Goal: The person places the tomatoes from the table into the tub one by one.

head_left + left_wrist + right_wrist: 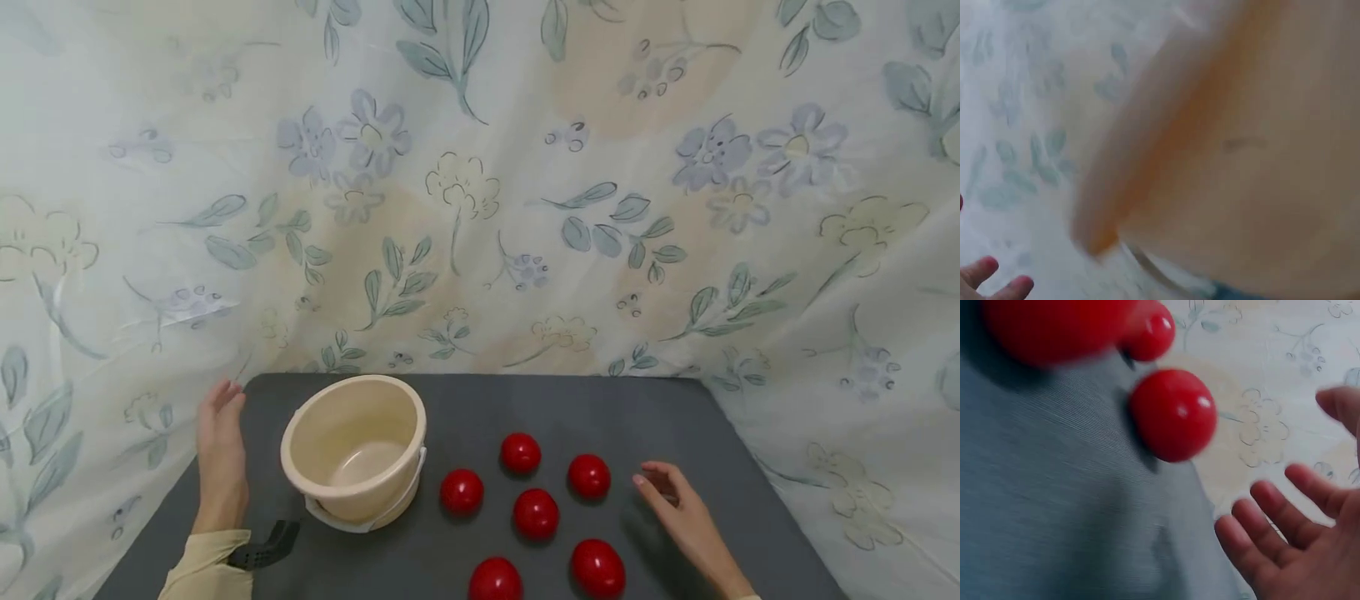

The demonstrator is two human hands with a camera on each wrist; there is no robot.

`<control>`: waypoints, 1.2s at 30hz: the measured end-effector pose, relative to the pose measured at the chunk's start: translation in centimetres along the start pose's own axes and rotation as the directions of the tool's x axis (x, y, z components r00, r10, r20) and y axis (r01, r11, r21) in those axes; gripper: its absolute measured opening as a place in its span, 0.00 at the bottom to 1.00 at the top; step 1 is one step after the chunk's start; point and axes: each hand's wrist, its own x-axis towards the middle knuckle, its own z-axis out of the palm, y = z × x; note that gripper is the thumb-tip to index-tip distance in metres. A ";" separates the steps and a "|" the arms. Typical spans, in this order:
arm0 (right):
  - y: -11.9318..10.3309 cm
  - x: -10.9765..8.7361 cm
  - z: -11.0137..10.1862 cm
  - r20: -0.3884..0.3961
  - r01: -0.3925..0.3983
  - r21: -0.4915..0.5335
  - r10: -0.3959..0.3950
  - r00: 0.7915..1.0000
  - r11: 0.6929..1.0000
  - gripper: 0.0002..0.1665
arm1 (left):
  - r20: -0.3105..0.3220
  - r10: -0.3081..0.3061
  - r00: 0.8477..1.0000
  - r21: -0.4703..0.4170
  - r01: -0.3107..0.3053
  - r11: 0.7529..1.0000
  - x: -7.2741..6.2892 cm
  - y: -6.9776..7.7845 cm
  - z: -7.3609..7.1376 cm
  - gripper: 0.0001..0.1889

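Note:
A cream bucket (pixel 300 472) with a thin handle stands at the left of the dark table; its inside looks bare. My left hand (pixel 221 454) is raised just left of the bucket, apart from it, holding nothing. In the left wrist view the bucket (pixel 1260 187) fills the right side, blurred, with a few fingertips at the lower left. Several shiny red balls (pixel 536 514) lie spread to the bucket's right. My right hand (pixel 686 521) hovers right of them, fingers slightly bent. In the right wrist view its fingers (pixel 1275 519) are spread, apart from the nearest red ball (pixel 1174 415).
A dark grey table (pixel 465 404) carries everything. Floral-patterned cloth (pixel 480 208) hangs behind the table and along both sides. A black strap with a camera mount (pixel 266 546) sits on the left wrist, beside the bucket's lower side.

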 end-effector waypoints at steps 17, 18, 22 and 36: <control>0.3 3.5 3.8 0.165 0.045 0.246 -0.088 0.982 0.968 0.48 | 0.359 -0.156 0.920 -0.259 0.259 0.931 -0.6 -7.1 0.7 0.31; 0.4 3.7 3.9 0.175 0.041 0.258 -0.088 0.981 0.965 0.48 | 0.361 -0.156 0.919 -0.258 0.259 0.931 -0.8 -7.3 0.8 0.31; 0.7 4.2 4.7 0.208 0.037 0.240 -0.088 0.974 0.970 0.48 | 0.383 -0.134 0.914 -0.251 0.243 0.937 -1.1 -7.7 0.9 0.28; 0.8 5.1 5.4 0.195 0.077 0.189 -0.114 0.974 0.979 0.45 | 0.351 -0.056 0.935 -0.365 0.192 0.911 0.5 -7.3 3.0 0.24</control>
